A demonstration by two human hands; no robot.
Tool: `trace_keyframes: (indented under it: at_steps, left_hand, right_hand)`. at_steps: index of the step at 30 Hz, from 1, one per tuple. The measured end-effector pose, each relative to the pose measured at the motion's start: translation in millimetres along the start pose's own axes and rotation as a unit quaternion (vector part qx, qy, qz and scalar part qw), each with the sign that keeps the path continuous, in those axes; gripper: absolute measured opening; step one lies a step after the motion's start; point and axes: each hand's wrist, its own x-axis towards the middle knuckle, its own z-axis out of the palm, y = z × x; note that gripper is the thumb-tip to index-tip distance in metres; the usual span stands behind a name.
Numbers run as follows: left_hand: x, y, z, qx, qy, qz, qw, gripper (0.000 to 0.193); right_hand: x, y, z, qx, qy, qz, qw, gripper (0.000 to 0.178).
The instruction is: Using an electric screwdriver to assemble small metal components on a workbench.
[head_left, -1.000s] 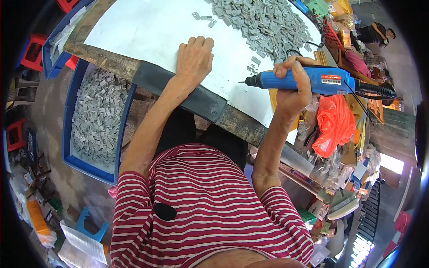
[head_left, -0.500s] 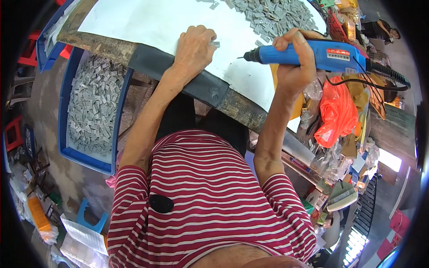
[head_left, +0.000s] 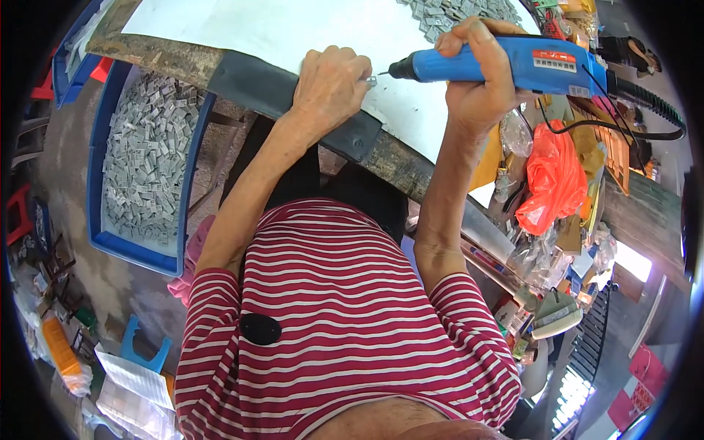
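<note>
My right hand [head_left: 480,77] grips a blue electric screwdriver [head_left: 506,64] with a black cord, held level with its bit pointing left. The bit tip touches a small grey metal part [head_left: 371,80] pinched in the fingers of my left hand [head_left: 328,86], which rests at the near edge of the white table top [head_left: 308,29]. A pile of small grey parts [head_left: 455,11] lies on the table beyond the tool.
A blue tray [head_left: 99,213] full of grey parts sits low at the left, under the table edge. An orange plastic bag [head_left: 554,183] and cluttered shelves of packets stand at the right. A dark pad [head_left: 271,88] covers the worn wooden table edge.
My left hand drew back from the table's middle to its near edge with a small part. The screwdriver came left and down until its bit met that part.
</note>
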Motion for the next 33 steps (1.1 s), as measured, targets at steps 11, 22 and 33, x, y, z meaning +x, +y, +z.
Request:
trace_keyframes:
  at_steps: [11, 22, 33]
  left_hand:
    - [-0.3, -0.4, 0.9, -0.006, 0.000, -0.012, 1.000, 0.012]
    - [-0.2, -1.3, 2.5, -0.004, 0.018, 0.001, 1.000, 0.011]
    - [-0.1, -1.2, 2.1, -0.008, 0.018, -0.002, 1.000, 0.010]
  right_hand:
    - [-4.6, 5.8, 7.1, -0.042, -0.029, 0.019, 0.999, 0.008]
    - [-6.9, 9.7, 8.6, -0.055, -0.019, 0.010, 0.998, 0.007]
    - [-7.3, 12.5, 9.1, -0.062, -0.027, 0.015, 0.998, 0.008]
